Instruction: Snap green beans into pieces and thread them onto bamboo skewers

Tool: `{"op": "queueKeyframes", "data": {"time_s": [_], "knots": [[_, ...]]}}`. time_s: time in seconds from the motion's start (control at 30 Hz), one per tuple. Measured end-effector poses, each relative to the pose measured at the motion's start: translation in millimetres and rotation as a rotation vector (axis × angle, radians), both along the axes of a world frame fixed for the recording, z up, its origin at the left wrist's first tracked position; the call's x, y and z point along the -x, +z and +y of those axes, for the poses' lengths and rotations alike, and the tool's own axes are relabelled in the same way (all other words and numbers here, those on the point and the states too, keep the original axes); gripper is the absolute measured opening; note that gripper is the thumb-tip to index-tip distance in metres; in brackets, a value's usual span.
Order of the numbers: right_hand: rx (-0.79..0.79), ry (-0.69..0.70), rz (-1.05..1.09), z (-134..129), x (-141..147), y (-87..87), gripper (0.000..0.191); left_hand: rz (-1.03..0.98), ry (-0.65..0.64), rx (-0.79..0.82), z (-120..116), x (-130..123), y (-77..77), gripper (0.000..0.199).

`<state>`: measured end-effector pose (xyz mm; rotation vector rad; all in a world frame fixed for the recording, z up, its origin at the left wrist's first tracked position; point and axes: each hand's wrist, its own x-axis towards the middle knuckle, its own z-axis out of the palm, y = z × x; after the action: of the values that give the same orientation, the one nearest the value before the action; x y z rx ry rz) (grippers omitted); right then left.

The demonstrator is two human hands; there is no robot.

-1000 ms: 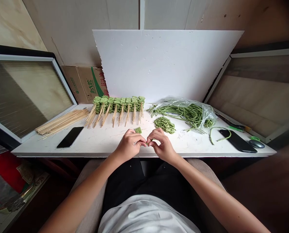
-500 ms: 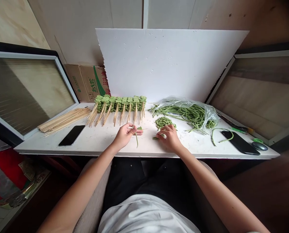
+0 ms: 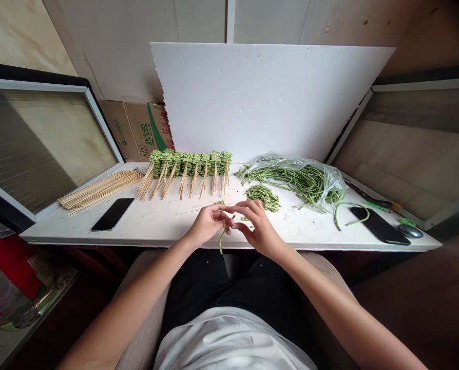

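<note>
My left hand (image 3: 211,221) is closed on a long green bean (image 3: 222,244), pinching it between thumb and fingers. One end of the bean dangles over the table's front edge. My right hand (image 3: 257,226) meets it from the right, its thumb and forefinger apart around the bean's upper end. Behind my left fingers lies a small row of cut bean pieces (image 3: 220,202), partly hidden. A few pieces (image 3: 245,219) show behind my right hand. Just beyond that hand is a heap of short bean pieces (image 3: 263,196).
Skewered bean bundles (image 3: 191,163) stand in a row at the back. Bare bamboo skewers (image 3: 100,189) and a phone (image 3: 113,214) lie left. To the right are long beans in a plastic bag (image 3: 294,177), a loose bean (image 3: 338,218), another phone (image 3: 381,226) and a mouse (image 3: 409,231).
My right hand has left the pieces on the table and moved left to my left hand. My left hand has come slightly right and nearer me, still holding the long bean.
</note>
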<state>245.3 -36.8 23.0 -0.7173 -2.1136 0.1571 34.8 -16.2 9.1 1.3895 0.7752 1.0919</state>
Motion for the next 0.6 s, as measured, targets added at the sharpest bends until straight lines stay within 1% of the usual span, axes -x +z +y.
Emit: {"op": "queueKeyframes", "data": {"time_s": [0.1,0.13,0.2,0.37,0.43,0.6], "knots": [[-0.038,-0.001,-0.009,3,-1,-1.6,0.016,0.007,-0.018,0.036,-3,-2,-0.4,0.061],[-0.053,-0.015,0.000,5,-3,-2.1,0.013,0.019,-0.018,0.036,-3,-2,0.6,0.061],[-0.076,-0.059,0.015,9,-5,-2.2,0.014,0.062,-0.016,0.022,-4,0,4.0,0.058],[-0.115,-0.137,0.020,12,-9,-0.8,0.015,0.207,-0.011,-0.068,-5,8,14.6,0.042],[-0.121,-0.137,0.021,12,-8,-1.7,0.015,0.259,0.020,-0.122,-4,11,16.3,0.037],[-0.107,-0.067,0.015,10,-5,-5.5,0.007,0.323,0.162,-0.247,-6,10,13.6,0.031]]}}
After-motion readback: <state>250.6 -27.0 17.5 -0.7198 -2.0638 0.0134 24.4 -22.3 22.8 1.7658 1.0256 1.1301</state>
